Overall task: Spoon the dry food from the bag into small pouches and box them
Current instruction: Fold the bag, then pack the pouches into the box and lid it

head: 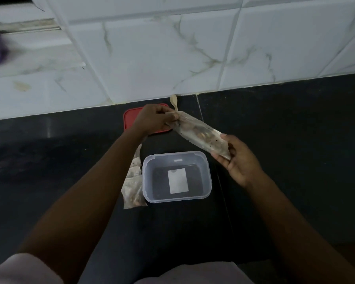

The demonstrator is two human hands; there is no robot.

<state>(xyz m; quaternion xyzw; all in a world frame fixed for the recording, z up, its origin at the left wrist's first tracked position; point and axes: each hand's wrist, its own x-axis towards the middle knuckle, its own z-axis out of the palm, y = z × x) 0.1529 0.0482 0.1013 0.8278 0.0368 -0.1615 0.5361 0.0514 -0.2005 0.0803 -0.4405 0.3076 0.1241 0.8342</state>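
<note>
Two hands on the bag, confirm? — A

Confirmed. Left hand [154, 119] has its fingers curled, pinching the far end of the bag [201, 134] together with the handle of a small pale spoon [174, 103]. Spoon bowl sticks out past the hand toward the tiled wall [172, 48]. — B

Right side? — A

Right hand [238, 158] grips the near end of the bag, thumb on top, other fingers underneath. The bag spans the gap between both hands, tilted, off the tabletop [285, 150]. Brownish dry food [202, 133] shows through around its middle. — B

Box location? — A

Clear box [176, 177] sits on the tabletop between the forearms, lid off. A white rectangular label [177, 181] shows at its bottom; can't tell if it's inside or underneath. No pouches in it. — B

Pouches? — A

Small pouches [133, 185] lie on the tabletop just beside the box's left wall, overlapping each other, partly hidden by the left forearm. Count unclear. — B

Lid? — A

Red lid [129, 117] lies flat near the wall, behind the box, mostly covered by the left hand. — B
</note>
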